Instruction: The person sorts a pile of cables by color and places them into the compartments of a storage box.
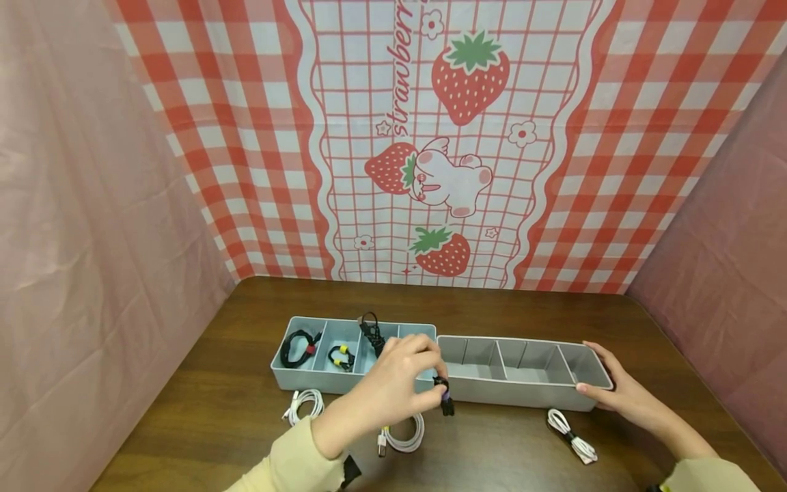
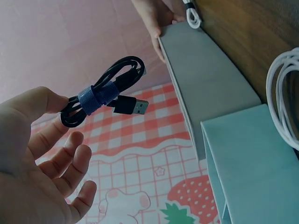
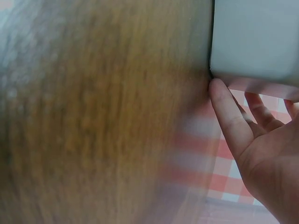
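My left hand (image 1: 402, 376) pinches a coiled black USB cable (image 2: 100, 95) between thumb and forefinger. A dark blue strap binds the coil, and its USB plug sticks out. This hand is above the front side of the light blue divided box (image 1: 307, 380), near where it meets the grey divided box (image 1: 510, 393). At the grey box's right end, my right hand (image 1: 633, 400) grips the corner, thumb in front and fingers behind. In the blue box lie a black cable with a red tie (image 1: 294, 354), a short black cable with yellow ties (image 1: 341, 358) and another black cable (image 1: 372, 335).
Coiled white cables lie on the wooden table before the boxes: one at the left (image 1: 315, 403), one near the middle (image 1: 418, 437), and one with a black tie (image 1: 572, 437) at the right. A strawberry-print cloth (image 1: 541, 205) hangs behind, with pink cloth (image 1: 111, 239) at the sides.
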`<state>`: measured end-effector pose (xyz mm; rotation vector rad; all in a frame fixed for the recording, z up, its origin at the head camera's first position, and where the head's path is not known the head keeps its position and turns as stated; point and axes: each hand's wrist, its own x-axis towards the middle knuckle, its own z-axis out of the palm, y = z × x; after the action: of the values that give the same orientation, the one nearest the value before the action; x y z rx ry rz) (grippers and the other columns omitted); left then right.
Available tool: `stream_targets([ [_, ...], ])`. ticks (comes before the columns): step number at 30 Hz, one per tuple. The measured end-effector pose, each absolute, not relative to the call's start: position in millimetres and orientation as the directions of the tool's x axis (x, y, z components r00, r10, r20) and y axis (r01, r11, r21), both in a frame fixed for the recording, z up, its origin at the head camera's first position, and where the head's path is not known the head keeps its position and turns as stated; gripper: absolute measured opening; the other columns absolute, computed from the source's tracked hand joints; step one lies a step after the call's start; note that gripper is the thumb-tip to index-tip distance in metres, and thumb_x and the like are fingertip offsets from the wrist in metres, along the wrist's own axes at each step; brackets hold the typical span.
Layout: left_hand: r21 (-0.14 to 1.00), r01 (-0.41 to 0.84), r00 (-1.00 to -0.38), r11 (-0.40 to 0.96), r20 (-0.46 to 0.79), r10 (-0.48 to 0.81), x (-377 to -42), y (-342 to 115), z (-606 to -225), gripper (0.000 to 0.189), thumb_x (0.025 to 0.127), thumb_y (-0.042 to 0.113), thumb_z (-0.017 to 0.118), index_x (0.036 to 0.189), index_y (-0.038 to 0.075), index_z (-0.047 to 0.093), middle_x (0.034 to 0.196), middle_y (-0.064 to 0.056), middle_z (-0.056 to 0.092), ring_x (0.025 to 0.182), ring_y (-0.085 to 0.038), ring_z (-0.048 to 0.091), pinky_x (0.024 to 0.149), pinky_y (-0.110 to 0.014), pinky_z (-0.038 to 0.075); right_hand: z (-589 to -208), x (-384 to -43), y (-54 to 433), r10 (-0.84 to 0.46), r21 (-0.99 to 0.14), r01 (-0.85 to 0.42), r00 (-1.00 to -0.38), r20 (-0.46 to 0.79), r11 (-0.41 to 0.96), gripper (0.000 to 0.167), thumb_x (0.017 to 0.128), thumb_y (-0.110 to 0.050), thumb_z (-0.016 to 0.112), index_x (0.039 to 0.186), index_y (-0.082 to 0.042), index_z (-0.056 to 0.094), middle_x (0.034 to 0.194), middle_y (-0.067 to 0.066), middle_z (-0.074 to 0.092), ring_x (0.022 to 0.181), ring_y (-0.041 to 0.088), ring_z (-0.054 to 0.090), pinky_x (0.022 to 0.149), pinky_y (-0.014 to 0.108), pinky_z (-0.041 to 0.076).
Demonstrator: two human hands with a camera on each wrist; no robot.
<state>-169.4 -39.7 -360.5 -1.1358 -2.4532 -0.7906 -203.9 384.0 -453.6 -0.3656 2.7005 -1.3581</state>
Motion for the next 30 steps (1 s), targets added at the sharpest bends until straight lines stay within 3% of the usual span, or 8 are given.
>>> stream_targets([
  [3,0.365,0.778,-0.626,0.512,0.519,0.582,-173,-43,-360,0.007,0.08,0.021,0.07,0.086,0.023,0.066,0.097,0.01,0.053,0.096,-0.007,0.051,0.084,-0.033,0.036,-453,-203,384,-0.256,-0.803,-0.17,-0.966,0.023,0.572,0.082,0.092,-0.012,0.06,0.15,-0.013,0.002,0.132,0.032,0.027,0.098,0.017,0.05,0.063,0.038,0.052],
  [9,0.347,0.794,-0.598,0.499,0.592,0.54,-181,-49,-360,0.011,0.078,0.019,0.073,0.084,0.021,0.065,0.096,0.009,0.053,0.095,-0.006,0.051,0.085,-0.036,0.037,-454,-203,384,-0.251,-0.804,-0.166,-0.968,0.022,0.572,0.082,0.091,-0.012,0.06,0.15,-0.011,0.002,0.133,0.031,0.026,0.096,0.005,0.048,0.063,0.038,0.052],
  [14,0.34,0.799,-0.584,0.496,0.632,0.509,-185,-53,-357,0.012,0.077,0.017,0.074,0.084,0.021,0.065,0.098,0.009,0.055,0.096,-0.008,0.052,0.087,-0.038,0.038,-455,-203,385,-0.249,-0.8,-0.17,-0.968,0.026,0.576,0.082,0.092,-0.013,0.06,0.15,-0.01,0.002,0.134,0.032,0.025,0.097,0.006,0.048,0.063,0.038,0.053],
  [19,0.32,0.801,-0.57,0.506,0.665,0.483,-189,-56,-355,0.013,0.077,0.016,0.074,0.083,0.019,0.064,0.099,0.005,0.057,0.096,-0.012,0.053,0.085,-0.039,0.038,-455,-204,386,-0.252,-0.805,-0.162,-0.968,0.016,0.571,0.082,0.092,-0.013,0.059,0.15,-0.013,0.001,0.136,0.032,0.023,0.094,-0.004,0.045,0.063,0.038,0.053],
  [26,0.272,0.799,-0.556,0.536,0.675,0.485,-198,-62,-356,0.014,0.076,0.017,0.077,0.082,0.018,0.064,0.098,0.003,0.056,0.094,-0.014,0.053,0.081,-0.04,0.038,-454,-204,385,-0.254,-0.807,-0.157,-0.967,0.009,0.569,0.081,0.092,-0.013,0.059,0.149,-0.009,0.002,0.136,0.032,0.023,0.094,-0.003,0.045,0.063,0.038,0.053],
  [30,0.27,0.798,-0.56,0.539,0.662,0.498,-203,-65,-359,0.013,0.078,0.018,0.076,0.083,0.018,0.064,0.099,0.003,0.056,0.095,-0.012,0.052,0.084,-0.041,0.038,-453,-205,385,-0.252,-0.8,-0.157,-0.968,0.008,0.579,0.081,0.092,-0.014,0.059,0.149,-0.009,0.001,0.136,0.032,0.022,0.097,0.006,0.047,0.064,0.038,0.053],
])
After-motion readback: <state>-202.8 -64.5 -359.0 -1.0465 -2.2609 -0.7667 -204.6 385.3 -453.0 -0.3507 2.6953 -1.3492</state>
